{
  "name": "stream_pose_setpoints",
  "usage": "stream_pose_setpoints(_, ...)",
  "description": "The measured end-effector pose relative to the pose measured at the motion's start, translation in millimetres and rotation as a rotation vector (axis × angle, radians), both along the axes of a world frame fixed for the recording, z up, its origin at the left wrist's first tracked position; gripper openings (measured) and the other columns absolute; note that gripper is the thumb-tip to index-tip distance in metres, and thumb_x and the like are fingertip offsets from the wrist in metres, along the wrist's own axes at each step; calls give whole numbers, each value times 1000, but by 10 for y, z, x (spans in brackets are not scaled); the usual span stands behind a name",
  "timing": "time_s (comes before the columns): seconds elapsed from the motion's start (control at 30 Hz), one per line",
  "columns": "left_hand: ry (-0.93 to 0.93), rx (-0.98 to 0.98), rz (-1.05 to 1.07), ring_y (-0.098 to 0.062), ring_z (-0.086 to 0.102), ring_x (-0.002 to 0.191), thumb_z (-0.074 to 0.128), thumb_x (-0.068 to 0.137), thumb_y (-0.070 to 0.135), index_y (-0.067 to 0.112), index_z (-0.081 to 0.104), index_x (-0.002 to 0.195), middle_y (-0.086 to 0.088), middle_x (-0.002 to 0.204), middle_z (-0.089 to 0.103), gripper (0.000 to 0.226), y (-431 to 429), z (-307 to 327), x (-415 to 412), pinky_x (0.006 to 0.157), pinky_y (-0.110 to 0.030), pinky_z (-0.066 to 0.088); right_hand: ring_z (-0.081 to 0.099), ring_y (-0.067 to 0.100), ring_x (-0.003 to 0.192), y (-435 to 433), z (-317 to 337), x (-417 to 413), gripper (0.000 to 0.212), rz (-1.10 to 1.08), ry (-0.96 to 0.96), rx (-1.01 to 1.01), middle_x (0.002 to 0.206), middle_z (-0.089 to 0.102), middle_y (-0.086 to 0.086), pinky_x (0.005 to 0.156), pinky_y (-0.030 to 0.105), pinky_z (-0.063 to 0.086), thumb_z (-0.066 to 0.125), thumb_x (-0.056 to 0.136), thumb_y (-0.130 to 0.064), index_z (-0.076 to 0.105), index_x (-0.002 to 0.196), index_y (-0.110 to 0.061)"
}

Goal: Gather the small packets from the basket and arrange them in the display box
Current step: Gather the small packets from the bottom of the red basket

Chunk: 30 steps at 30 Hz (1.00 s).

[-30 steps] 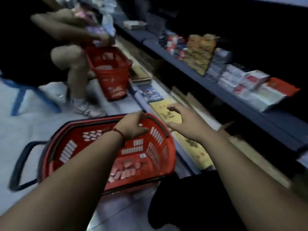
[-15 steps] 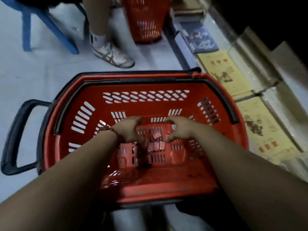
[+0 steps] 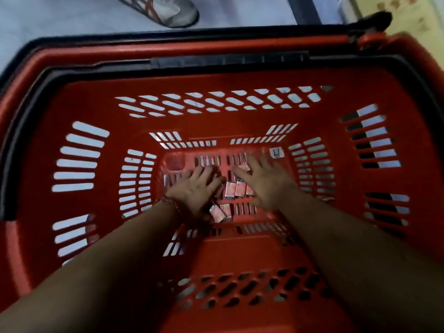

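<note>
Both hands are down on the floor of the red basket (image 3: 216, 126), at the middle of it. Left hand (image 3: 195, 188) is palm down, fingers spread and pointing toward the far wall, with a red cord bracelet (image 3: 171, 203) on the wrist. Right hand (image 3: 268, 186) is likewise flat, fingers splayed. The hands are close but not touching. Neither is clamped on anything I can see; packets may lie hidden under either palm, can't tell.

Small packets (image 3: 235, 189): a short row lies in the gap between the hands, mid-floor, flat on the slotted base. Two more (image 3: 219, 212) sit toward the near edge of the floor, just beside the left wrist. One (image 3: 245, 166) pokes out at the right fingertips. Wrappers are pinkish, print unreadable. Display box not in view.

Handling, my read: light, thin, glossy wrap, likely slick. They lie flat, so pinching one from above looks fiddly, and corners may catch in the floor slots. Better to sweep them into a heap with both palms, then scoop with curled fingers under the heap's edges. They look soft enough to crease, so an easy grip only. Loose ones could slip out on the lift past the deep walls.

Also noted: a handwritten sticker (image 3: 276, 153) at the far right corner of the floor, a black handle (image 3: 228, 60) folded along the far rim, and a shoe (image 3: 168, 9) beyond it.
</note>
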State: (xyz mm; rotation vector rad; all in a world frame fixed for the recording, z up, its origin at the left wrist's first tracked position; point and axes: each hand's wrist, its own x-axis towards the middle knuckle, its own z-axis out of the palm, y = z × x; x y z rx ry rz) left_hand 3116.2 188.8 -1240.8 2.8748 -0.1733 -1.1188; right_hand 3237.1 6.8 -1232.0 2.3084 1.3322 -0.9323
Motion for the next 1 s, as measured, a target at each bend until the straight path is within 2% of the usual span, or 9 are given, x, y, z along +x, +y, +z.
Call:
stream_pose_setpoints(0.1,32,-93,1,-33,29,139,70,73,72,24,26,153,-16,154,25,103,21,2,-55,113,-48,36,19,40,151,47,1,-33,93,-9,30,67,166,7,18,113,52,41,77,87,-27,18,159,-30)
stream_pose_setpoints(0.27,101,-94,-10,-33,26,142,71,80,62,25,25,155,-16,156,18,96,-33,56,-80,112,-47,39,30,42,145,26,-44,-88,80,-54,86,73,165,8,14,102,51,52,72,88,-8,32,153,-33)
stream_pose_setpoints(0.4,122,-58,-9,-36,23,144,74,81,59,24,25,155,-16,158,13,96,-71,81,-69,112,-50,39,26,44,147,-19,-119,-77,84,-124,121,68,167,3,10,109,53,47,63,87,1,30,154,-38)
stream_pose_setpoints(0.53,82,33,-4,-41,19,146,65,92,48,27,21,156,-16,161,9,80,-57,42,-172,116,-60,33,-8,47,154,-56,-154,-26,97,-198,83,34,168,-20,6,120,63,26,59,85,13,25,156,-42)
stream_pose_setpoints(0.6,45,89,44,-43,18,146,55,100,42,30,20,156,-16,161,10,67,-70,8,-223,113,-67,32,-10,47,153,-54,-175,-20,91,-213,63,34,166,-27,5,119,64,21,62,88,8,26,155,-43)
stream_pose_setpoints(0.67,25,116,85,-45,18,146,53,100,44,34,20,154,-15,160,8,65,-65,-7,-238,110,-70,33,-4,48,153,-52,-193,-3,89,-242,61,16,165,-29,5,117,65,26,64,90,4,27,154,-45)
stream_pose_setpoints(0.77,17,119,110,-45,22,144,55,98,46,37,21,153,-16,160,9,65,-21,-10,-234,110,-68,35,14,49,150,-39,-181,26,88,-279,42,5,167,-19,13,114,61,38,63,89,7,31,154,-44)
stream_pose_setpoints(0.9,66,93,190,-45,22,142,68,89,49,33,21,154,-16,158,10,82,15,17,-198,112,-66,33,17,41,152,-56,-138,6,88,-534,153,140,168,-4,1,113,56,42,57,85,16,39,149,-41)
stream_pose_setpoints(1.0,54,57,325,-46,20,142,76,81,54,32,22,154,-15,156,9,94,74,1,-167,112,-65,37,39,34,141,-61,-98,36,76,-721,248,307,162,16,5,99,38,56,62,88,8,45,147,-37)
